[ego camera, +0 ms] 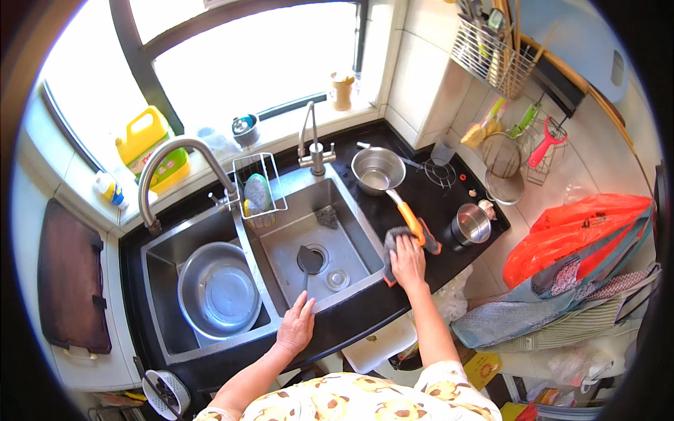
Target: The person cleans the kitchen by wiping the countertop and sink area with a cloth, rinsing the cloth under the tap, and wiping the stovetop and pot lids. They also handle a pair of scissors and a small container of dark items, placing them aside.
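My right hand [408,262] lies on a grey cloth [392,248] with orange edges, on the black countertop [363,314] right of the sink. Just beyond it, the orange handle of a steel saucepan [378,169] points towards my hand. At the front rim of the right sink basin [295,237], my left hand [296,323] has its fingertips by the handle of a dark spatula-like utensil [308,261]; whether they grip it is unclear. The utensil's head rests over the drain, beside a round metal strainer [337,280]. A large steel bowl [220,290] sits in the left basin.
A wire caddy [281,196] with sponges hangs between two faucets [158,158]. A steel cup [471,223] stands at the counter's right edge. Red plastic bags [584,226] and cloths hang on the right. A white tray [380,344] is below the counter's front edge.
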A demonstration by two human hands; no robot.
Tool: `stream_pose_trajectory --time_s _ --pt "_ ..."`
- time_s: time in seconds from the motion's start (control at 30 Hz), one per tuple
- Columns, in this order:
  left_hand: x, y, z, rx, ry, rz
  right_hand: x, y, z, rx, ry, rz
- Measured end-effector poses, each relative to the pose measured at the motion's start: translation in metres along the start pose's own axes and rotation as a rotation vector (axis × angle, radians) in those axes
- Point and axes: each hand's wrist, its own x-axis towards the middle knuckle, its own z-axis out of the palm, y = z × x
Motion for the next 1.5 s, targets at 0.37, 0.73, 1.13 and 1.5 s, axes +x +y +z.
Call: stream_pose_trajectory --time_s 0.37,0.73,1.13,1.5 --pt "-0.001 -0.002 -0.002 0.029 0.01 0.026 0.102 0.047 0.059 -0.089 0.271 -0.119" --pt "-0.003 -0.005 0.003 0.036 0.073 0.03 0.069 0.025 0.034 -0.087 0.085 0.041" --pt "-0.007 -0.005 0.002 -0.003 0.085 0.015 -0.07 -0.022 -0.002 -0.175 0.053 -0.075" --pt "-0.009 -0.02 0.009 -0.095 0.184 -0.022 -0.124 -0.088 -0.012 -0.05 -0.081 -0.237"
